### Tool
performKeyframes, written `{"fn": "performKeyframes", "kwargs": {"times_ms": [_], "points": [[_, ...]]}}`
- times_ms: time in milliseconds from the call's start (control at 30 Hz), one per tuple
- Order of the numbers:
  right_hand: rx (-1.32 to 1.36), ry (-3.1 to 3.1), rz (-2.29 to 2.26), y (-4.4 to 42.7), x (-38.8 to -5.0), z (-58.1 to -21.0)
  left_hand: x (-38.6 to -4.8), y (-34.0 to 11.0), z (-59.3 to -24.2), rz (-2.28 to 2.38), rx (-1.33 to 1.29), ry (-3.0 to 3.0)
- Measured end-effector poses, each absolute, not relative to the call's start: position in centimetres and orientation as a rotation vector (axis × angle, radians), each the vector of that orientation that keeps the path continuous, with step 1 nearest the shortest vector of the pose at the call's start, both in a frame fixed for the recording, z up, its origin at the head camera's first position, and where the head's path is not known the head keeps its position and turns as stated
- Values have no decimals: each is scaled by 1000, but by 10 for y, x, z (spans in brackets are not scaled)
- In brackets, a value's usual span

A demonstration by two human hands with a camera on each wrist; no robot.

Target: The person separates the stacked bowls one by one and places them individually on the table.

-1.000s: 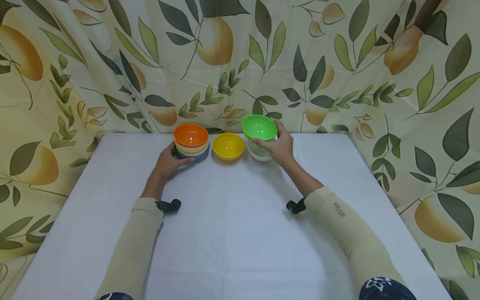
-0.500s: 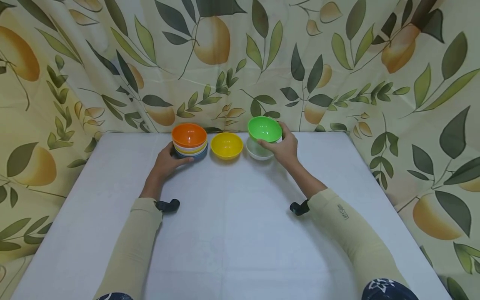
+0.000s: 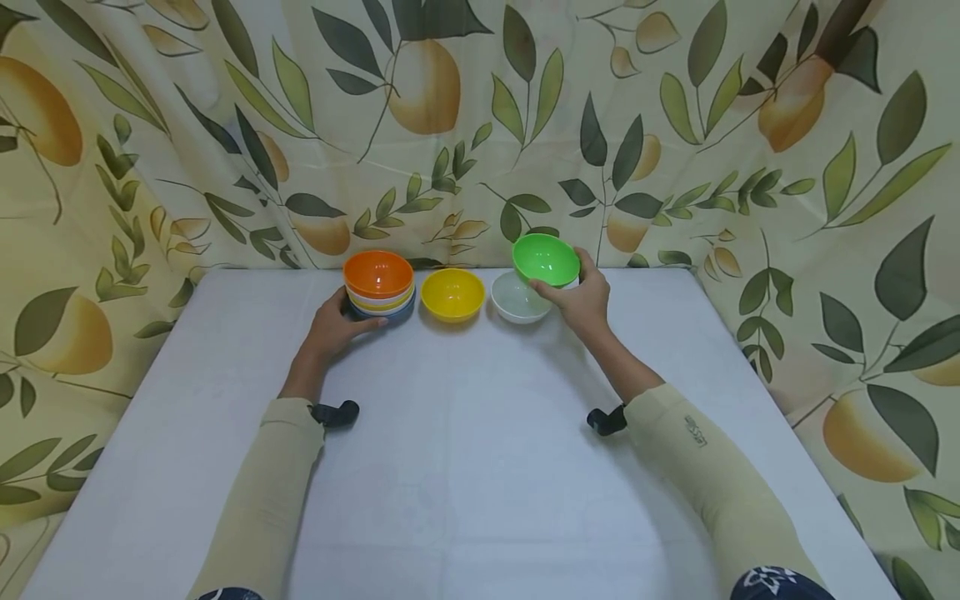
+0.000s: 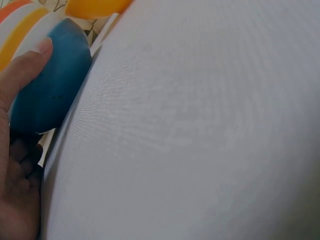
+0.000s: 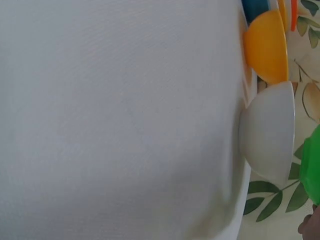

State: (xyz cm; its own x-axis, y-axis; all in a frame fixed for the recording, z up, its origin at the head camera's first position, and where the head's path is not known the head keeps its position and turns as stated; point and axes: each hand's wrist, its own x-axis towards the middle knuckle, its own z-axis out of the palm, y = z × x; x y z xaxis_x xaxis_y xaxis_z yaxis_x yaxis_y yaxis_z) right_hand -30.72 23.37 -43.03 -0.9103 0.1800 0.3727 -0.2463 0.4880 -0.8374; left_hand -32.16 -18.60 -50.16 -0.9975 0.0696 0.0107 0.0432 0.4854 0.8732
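At the table's far edge my left hand (image 3: 330, 326) holds a stack of nested bowls (image 3: 379, 283), orange on top and blue at the bottom, with white and yellow rims between. In the left wrist view the thumb lies against the blue bowl (image 4: 62, 75). My right hand (image 3: 585, 298) grips a light green bowl (image 3: 546, 259), raised above the table and tilted toward me. A sliver of white shows beneath it near the thumb; what it is I cannot tell. A white bowl (image 3: 519, 298) stands just below and left of the green one, apart from it.
A yellow bowl (image 3: 452, 295) stands upright between the stack and the white bowl. White cloth covers the table (image 3: 450, 433). Close behind the bowls hangs a fruit-and-leaf patterned curtain (image 3: 427, 183).
My right hand has carried the green bowl to the right, from above the white bowl to beyond its right side, uncovering more of it. The left hand still holds the stack in place.
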Motion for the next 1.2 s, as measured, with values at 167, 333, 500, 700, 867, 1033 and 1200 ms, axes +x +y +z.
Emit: {"fn": "performKeyframes", "kwargs": {"times_ms": [167,333,500,700,867,1033,1200], "points": [[11,-2320,1407,240,-306,-433,-322,-186,-503,1581,107,2684],[-47,-2294,1409,248,-304,-437,-322,-186,-504,1581,103,2678],[-69,-2288,1402,255,-301,-440,-320,-186,-504,1569,94,2683],[-101,-2290,1382,262,-298,-445,-320,-186,-504,1571,92,2686],[-119,-2269,1358,270,-296,-448,-319,-185,-503,1580,103,2682],[-110,-2245,1359,277,-295,-451,-320,-185,-501,1579,94,2674],[-144,-2241,1370,282,-293,-453,-321,-185,-501,1579,99,2671]]}}
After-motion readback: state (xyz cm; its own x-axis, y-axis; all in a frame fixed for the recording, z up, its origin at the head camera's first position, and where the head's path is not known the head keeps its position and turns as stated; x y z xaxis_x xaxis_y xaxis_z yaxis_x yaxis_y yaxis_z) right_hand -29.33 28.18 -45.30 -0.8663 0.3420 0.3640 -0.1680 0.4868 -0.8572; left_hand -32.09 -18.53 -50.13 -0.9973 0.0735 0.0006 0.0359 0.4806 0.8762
